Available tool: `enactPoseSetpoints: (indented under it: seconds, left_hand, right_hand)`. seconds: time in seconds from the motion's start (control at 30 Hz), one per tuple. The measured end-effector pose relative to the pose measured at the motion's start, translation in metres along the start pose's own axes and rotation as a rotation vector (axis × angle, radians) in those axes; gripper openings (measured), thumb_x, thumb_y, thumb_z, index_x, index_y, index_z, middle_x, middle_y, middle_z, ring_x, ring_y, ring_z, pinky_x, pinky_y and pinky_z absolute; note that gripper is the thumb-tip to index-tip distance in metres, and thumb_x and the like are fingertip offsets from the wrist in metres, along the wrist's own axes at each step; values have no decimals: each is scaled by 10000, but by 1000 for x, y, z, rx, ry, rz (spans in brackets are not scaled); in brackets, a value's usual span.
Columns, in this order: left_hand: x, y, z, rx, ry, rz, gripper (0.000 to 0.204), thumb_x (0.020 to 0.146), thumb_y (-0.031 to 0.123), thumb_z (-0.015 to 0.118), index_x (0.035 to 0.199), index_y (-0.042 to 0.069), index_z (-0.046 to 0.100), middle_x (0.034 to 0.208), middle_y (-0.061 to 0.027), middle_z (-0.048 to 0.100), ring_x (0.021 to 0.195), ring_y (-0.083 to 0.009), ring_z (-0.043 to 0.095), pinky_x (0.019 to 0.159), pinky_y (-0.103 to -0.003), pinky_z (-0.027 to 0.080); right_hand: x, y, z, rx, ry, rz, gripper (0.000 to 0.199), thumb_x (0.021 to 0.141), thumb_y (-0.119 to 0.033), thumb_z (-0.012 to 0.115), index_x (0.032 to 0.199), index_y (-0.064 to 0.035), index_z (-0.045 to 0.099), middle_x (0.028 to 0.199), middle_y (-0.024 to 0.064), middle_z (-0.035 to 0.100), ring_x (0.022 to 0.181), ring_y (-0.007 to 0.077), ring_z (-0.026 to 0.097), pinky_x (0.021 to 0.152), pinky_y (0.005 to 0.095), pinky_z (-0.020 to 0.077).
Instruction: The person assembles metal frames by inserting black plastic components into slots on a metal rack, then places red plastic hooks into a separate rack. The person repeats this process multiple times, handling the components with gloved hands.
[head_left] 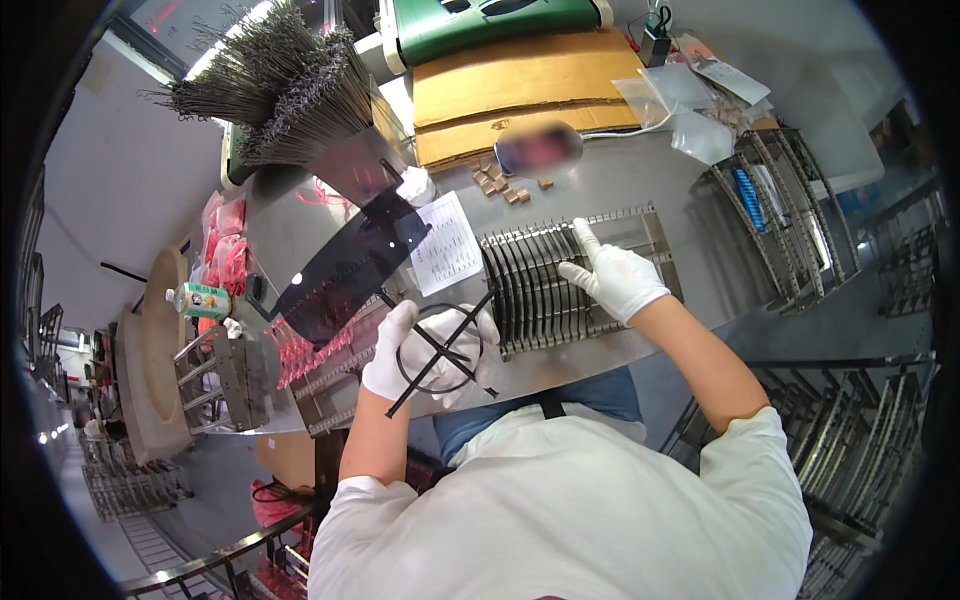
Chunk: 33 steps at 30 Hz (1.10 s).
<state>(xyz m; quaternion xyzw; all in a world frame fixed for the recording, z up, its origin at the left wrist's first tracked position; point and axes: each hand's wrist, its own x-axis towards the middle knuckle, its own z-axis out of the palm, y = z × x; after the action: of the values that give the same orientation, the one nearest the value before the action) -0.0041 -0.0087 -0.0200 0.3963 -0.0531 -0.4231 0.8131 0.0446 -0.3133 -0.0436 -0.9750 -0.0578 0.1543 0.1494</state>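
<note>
A black ring with crossed bars [440, 349] is held in my left hand [385, 352], with the white-gloved fingers behind and around it. One long bar sticks out past the ring at both ends. To its right, a slotted metal rack [640, 232] lies on the steel table with a row of dark curved strips [525, 285] standing in it. Over the right part of that rack is my right hand [618, 276], also gloved. Its thumb and forefinger are spread apart, with nothing visible between them. The fingertips are near the strips; whether they touch cannot be made out.
A dark see-through panel [350, 265] and a paper sheet [448, 262] lie left of the rack. Small brown blocks [490, 180] sit behind it. Bundled wires [280, 90] stand back left. Pink bags [232, 260] and a bottle [200, 301] are far left; another metal rack [790, 215] is at right.
</note>
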Motion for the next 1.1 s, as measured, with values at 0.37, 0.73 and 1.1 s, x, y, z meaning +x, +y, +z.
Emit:
enactPoseSetpoints:
  seconds: [0.37, 0.73, 1.1]
  left_hand:
    - [11, 2, 24, 723, -148, -460, 469, 1012, 379, 477, 927, -25, 701, 705, -92, 658, 509, -152, 569, 434, -299, 428]
    - [-170, 81, -92, 101, 21, 452, 318, 989, 293, 577, 1131, 13, 623, 918, -71, 701, 677, -128, 646, 602, -273, 530]
    - [-186, 126, -77, -252, 399, 1133, 300, 982, 145, 629, 1228, -22, 589, 986, -51, 583, 851, -153, 537, 771, -314, 466]
  right_hand:
    - [-49, -69, -24, 509, 109, -757, 773, 787, -240, 769, 1485, -86, 475, 931, 218, 675, 862, 379, 701, 787, 447, 580]
    - [-25, 33, -6, 1097, 43, 32, 565, 1029, -331, 523, 1555, -135, 449, 783, 42, 653, 641, 129, 619, 628, 321, 533]
    - [14, 51, 56, 1174, -283, 270, 512, 1049, -564, 455, 1095, -103, 671, 761, 44, 681, 637, 144, 625, 595, 284, 490]
